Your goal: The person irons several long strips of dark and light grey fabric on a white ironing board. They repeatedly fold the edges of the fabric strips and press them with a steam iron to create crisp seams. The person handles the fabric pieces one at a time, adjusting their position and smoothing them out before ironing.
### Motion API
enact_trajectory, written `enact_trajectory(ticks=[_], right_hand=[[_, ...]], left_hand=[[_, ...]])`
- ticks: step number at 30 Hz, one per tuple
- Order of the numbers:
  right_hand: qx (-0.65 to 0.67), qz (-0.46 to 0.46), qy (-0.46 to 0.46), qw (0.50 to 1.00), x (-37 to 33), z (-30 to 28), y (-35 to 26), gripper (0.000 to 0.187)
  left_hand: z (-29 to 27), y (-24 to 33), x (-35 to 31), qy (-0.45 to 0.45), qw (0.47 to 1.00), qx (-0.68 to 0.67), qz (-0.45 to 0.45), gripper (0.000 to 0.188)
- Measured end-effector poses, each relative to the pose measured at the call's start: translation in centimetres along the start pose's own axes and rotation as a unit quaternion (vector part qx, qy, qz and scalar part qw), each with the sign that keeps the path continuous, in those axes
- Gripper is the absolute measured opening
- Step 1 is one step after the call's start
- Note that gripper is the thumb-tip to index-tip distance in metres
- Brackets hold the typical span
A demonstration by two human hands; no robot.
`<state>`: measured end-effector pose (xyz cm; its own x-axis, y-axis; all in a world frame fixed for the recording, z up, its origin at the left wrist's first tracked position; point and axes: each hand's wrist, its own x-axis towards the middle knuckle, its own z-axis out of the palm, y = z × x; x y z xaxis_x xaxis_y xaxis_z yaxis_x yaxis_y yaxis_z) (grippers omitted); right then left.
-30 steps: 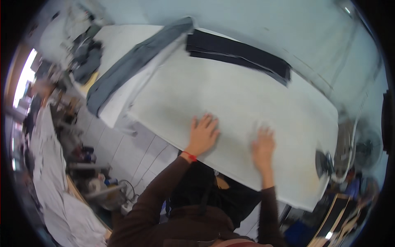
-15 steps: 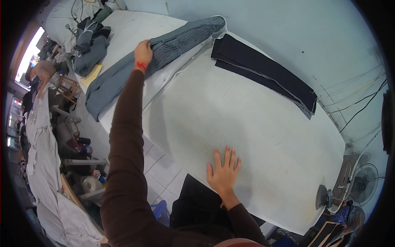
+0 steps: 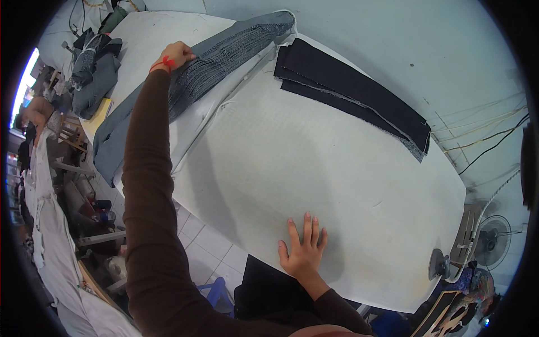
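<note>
A long stack of grey-blue denim pieces with frayed edges lies along the far left of the white padded table. My left hand, with a red string at the wrist, is at the stack's upper edge. Its fingers are curled and pinch the denim there; the thumb side is partly hidden. Flat on the white cover near the front edge rests my right hand, fingers spread and holding nothing. Dark navy fabric pieces lie overlapped along the far right side, away from both hands.
An iron stands at the table's right corner, its cord rising beside a fan. Bundled dark garments lie at far left near a yellow sheet. Below are a blue plastic stool and, at left, another person.
My left hand has shifted left and slightly up along the denim stack. The right hand stays flat on the cover. The whole view has shifted a little.
</note>
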<state>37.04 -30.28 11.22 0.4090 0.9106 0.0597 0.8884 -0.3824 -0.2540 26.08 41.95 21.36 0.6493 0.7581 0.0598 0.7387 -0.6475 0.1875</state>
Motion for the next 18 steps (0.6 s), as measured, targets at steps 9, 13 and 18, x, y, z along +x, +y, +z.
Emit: enact_trajectory(ticks=[9, 13, 18], right_hand=[[0.015, 0.008, 0.008, 1.0, 0.0, -0.1, 0.3, 0.065], [0.025, 0.011, 0.004, 1.0, 0.2, -0.4, 0.1, 0.065], [0.031, 0.01, 0.004, 0.999, 0.1, -0.4, 0.0, 0.064]], left_hand=[[3.4, 2.0, 0.6, 0.105, 0.989, 0.066, -0.085, 0.019], [3.4, 1.8, -0.1, 0.134, 0.984, 0.056, -0.106, 0.023], [3.9, 3.2, -0.9, 0.157, 0.971, 0.063, -0.171, 0.024]])
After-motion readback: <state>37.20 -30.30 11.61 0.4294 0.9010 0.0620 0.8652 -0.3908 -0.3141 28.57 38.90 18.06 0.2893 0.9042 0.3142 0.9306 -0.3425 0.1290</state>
